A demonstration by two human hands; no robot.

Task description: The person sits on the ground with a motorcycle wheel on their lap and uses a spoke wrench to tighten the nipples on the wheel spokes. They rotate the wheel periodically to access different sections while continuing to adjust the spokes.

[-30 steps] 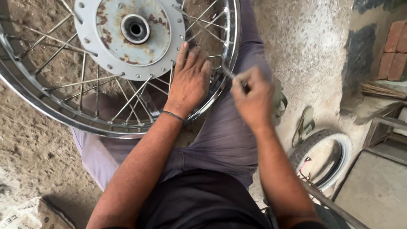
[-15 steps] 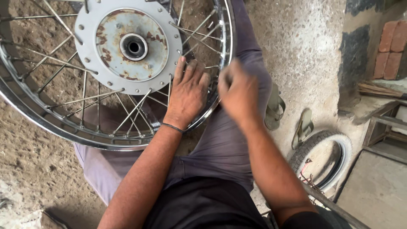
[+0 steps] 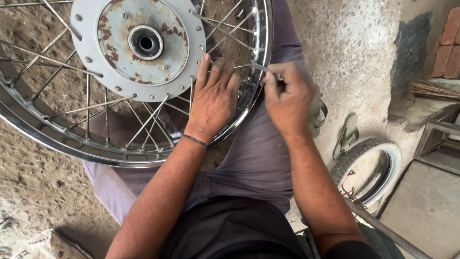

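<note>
So I'm looking down from the head cam and there's a big chrome spoked motorcycle wheel rim [image 3: 57, 139] lying across the lap, over grey trousers [image 3: 254, 163], with its round grey, rust-spotted hub plate [image 3: 139, 45] up near the top of the view. My left hand [image 3: 213, 98] lies flat on the thin steel spokes [image 3: 143, 122] just right of the hub, fingers [image 3: 206, 72] spread and stretched out, palm down, not wrapped around anything, just pressing on the spokes by the rim edge. There's a thin dark band on that wrist [image 3: 195, 140]. My right hand [image 3: 287, 98] is just beside it, outside the rim, fingers curled tight and pinching a small slim metal tool [image 3: 261, 67] whose tip pokes toward the rim's inner edge; I can't tell exactly what kind of tool it is. Off to the right, on the rough concrete floor [image 3: 354, 52], sit a green sandal [image 3: 346, 134] and a small black tyre with a white inner side [image 3: 371, 168], well apart from the hands. Red bricks [image 3: 448, 43] show in the far top corner.
</note>
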